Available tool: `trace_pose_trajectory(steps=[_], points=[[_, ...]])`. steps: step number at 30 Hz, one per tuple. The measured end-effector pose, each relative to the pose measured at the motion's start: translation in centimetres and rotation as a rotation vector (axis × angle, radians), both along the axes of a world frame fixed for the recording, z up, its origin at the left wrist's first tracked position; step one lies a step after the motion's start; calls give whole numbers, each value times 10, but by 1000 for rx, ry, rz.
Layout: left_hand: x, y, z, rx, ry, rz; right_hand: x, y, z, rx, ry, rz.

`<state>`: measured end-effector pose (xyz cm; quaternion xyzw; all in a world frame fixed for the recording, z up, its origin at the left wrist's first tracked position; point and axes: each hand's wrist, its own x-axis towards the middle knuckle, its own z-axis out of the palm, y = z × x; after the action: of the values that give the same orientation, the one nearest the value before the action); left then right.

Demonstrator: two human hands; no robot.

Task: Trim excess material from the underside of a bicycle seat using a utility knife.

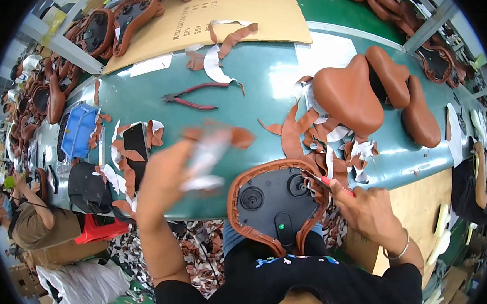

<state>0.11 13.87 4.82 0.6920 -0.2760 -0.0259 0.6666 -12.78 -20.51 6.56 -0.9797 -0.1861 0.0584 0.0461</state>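
Observation:
A brown bicycle saddle (pixel 262 203) rests upside down on my lap against the table edge, its black plastic base facing up and the brown cover folded round the rim. My right hand (pixel 365 211) is closed round a red-handled tool (pixel 326 181), whose thin tip touches the saddle's right rim. I cannot make out its exact kind. Over the table, left of the saddle, my left hand (pixel 167 172) grips a brown and white cover scrap (pixel 213 147); both are smeared by motion. More trimmed scraps (pixel 297 136) lie just beyond the saddle.
Finished brown saddles (pixel 350 94) stand at the far right of the green table. Red-handled pliers (pixel 194 96), a phone (pixel 136 140), a blue basket (pixel 79 129) and a black cap (pixel 89 187) lie leftward. Scraps cover the floor (pixel 203 255). A co-worker (pixel 41 217) is at left.

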Motion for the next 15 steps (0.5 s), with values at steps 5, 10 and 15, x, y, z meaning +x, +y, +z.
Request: trace_pose_trajectory(steps=[5,10,15], points=[[-51,4,-39,442,810,82,10,-11,3,95,174,-140],[-141,-54,-86,535,693,86,32,-1,4,160,109,-22],[-94,-94,-72,62,495,497,27,-2,-49,111,-43,-63]])
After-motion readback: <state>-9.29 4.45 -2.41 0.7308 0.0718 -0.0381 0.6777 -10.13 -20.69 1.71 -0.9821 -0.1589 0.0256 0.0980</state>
